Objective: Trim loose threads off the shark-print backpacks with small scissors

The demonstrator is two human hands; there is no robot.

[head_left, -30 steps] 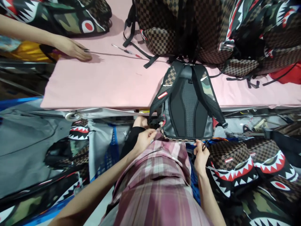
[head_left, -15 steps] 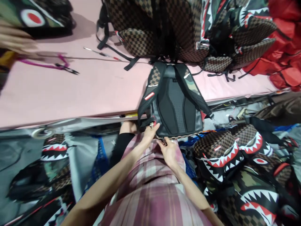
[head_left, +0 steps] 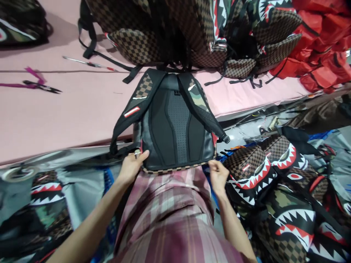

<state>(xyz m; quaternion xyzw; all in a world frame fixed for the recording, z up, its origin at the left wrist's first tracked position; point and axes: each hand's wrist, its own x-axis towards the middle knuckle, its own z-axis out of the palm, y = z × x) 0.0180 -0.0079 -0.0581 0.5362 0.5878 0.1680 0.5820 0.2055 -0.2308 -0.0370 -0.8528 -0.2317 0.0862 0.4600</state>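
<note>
A backpack point(head_left: 175, 124) lies back-side up over the near edge of the pink table point(head_left: 68, 109), its black padded back panel and two shoulder straps showing. My left hand point(head_left: 133, 164) grips the backpack's lower left corner, fingers curled over the checkered edge. My right hand point(head_left: 218, 175) is at the lower right corner, fingers pinched together on something too small to make out.
Several checkered backpacks point(head_left: 164, 33) are piled at the back of the table, with red bags point(head_left: 320, 54) to the right. Small scissors point(head_left: 41, 87) and a thin tool point(head_left: 87, 64) lie at the left. Shark-mouth backpacks point(head_left: 274, 182) are heaped on the floor to my right.
The view has swung right. My right hand moved from the middle of the backpack's bottom edge out to its right corner. Another person's hand at the far left is gone from view.
</note>
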